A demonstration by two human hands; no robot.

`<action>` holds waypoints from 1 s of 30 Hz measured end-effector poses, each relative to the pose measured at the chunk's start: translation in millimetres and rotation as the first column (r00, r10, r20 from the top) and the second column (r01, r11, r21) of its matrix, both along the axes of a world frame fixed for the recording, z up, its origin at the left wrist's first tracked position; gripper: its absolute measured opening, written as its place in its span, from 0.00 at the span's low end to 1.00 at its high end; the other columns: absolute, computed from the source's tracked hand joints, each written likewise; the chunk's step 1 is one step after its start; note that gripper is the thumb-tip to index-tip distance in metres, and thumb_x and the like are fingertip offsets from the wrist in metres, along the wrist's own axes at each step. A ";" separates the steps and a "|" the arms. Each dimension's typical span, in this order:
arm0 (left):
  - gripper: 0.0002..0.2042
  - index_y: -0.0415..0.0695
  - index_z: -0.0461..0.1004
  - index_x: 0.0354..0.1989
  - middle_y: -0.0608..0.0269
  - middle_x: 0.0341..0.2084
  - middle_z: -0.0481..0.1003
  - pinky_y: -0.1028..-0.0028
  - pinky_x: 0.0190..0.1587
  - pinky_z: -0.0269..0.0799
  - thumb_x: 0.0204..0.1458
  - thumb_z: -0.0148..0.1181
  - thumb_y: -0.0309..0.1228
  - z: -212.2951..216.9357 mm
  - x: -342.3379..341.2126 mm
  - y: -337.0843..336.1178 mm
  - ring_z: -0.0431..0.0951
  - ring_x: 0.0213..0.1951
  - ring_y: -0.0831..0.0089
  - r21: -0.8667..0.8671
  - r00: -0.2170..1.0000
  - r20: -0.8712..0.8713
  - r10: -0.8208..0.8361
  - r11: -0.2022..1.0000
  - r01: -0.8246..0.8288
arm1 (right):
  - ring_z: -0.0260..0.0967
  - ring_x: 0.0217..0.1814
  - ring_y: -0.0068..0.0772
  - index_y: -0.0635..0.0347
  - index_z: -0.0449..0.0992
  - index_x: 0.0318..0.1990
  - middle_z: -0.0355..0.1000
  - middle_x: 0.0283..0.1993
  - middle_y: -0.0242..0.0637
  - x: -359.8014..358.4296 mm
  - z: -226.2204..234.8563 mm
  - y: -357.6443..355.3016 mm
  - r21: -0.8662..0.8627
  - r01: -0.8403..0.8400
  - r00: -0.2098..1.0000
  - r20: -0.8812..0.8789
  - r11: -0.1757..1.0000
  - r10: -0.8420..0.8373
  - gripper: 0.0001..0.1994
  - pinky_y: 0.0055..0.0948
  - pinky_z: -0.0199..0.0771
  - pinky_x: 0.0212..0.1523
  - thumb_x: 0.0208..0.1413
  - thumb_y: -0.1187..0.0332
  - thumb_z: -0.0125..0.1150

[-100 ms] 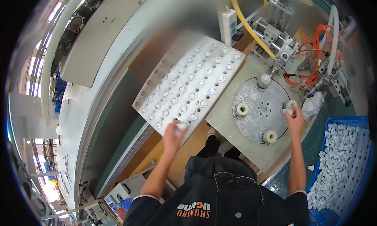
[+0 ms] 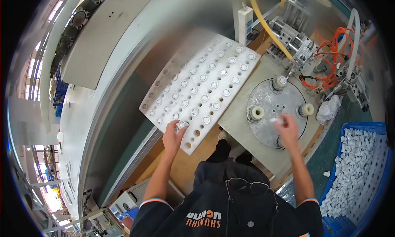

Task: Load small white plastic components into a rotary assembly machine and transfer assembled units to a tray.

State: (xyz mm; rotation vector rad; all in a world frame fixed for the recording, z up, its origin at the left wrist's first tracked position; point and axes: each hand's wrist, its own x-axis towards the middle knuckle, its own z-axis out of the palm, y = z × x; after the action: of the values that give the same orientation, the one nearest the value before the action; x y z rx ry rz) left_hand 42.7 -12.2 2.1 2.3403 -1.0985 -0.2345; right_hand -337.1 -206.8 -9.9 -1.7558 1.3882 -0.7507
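Observation:
My left hand (image 2: 172,139) is at the near edge of a white board (image 2: 190,139) with rows of holes. Its thumb and fingers pinch a small white round cap (image 2: 184,124), at or just above a hole. Many similar caps sit in the board's holes. My right hand (image 2: 288,131) is over a round metal turntable (image 2: 263,132), its fingers closed on a small white piece (image 2: 274,120), blurred by motion. Cream ring-shaped holders (image 2: 257,112) stand on the turntable; the far one carries a white cap (image 2: 281,81). My right hand partly hides the near holder (image 2: 280,142).
Right of the turntable stands a blue crate (image 2: 340,154) full of loose white pieces. A pneumatic fixture (image 2: 297,45) with a yellow hose (image 2: 263,21) and orange tubes (image 2: 337,45) reaches over the far side. A crumpled white cloth (image 2: 329,109) lies at the table's right edge.
My right hand has moved left from the right-hand holder to over the turntable's middle, with the white piece. My left hand has shifted slightly left and away from me, with its cap.

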 end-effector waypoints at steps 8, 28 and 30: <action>0.31 0.47 0.62 0.57 0.56 0.36 0.72 0.66 0.37 0.70 0.44 0.65 0.41 -3.9 31.8 15.7 0.75 0.38 0.59 0.279 0.956 -0.043 -0.289 0.916 0.289 | 0.69 0.36 0.38 0.56 0.72 0.43 0.66 0.37 0.36 201.4 7.3 93.6 -0.134 -0.667 0.734 0.053 0.733 0.678 0.18 0.34 0.71 0.36 0.44 0.62 0.64; 0.26 0.41 0.62 0.58 0.57 0.44 0.66 0.75 0.31 0.63 0.47 0.57 0.20 -34.0 -56.3 92.2 0.64 0.30 0.72 -0.078 0.959 -0.279 -0.057 0.996 0.037 | 0.67 0.46 0.48 0.59 0.71 0.49 0.66 0.47 0.46 -113.7 -64.1 -71.1 -0.356 0.398 0.798 -0.320 0.845 -0.511 0.21 0.40 0.68 0.45 0.45 0.66 0.63; 0.22 0.41 0.67 0.54 0.59 0.41 0.68 0.76 0.31 0.65 0.47 0.56 0.19 -14.5 -79.9 84.6 0.66 0.30 0.74 -0.100 0.961 -0.278 -0.009 0.995 -0.020 | 0.66 0.48 0.50 0.59 0.71 0.48 0.65 0.48 0.48 -129.7 -69.6 -89.7 -0.278 0.275 0.844 -0.390 0.920 -0.370 0.21 0.41 0.68 0.46 0.45 0.64 0.64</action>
State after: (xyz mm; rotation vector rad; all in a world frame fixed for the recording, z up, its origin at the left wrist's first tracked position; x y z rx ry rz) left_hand -37.2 72.3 -12.4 2.1406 -0.9427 -0.4789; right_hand -466.8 -296.5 -79.5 -1.9599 2.0133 -0.7287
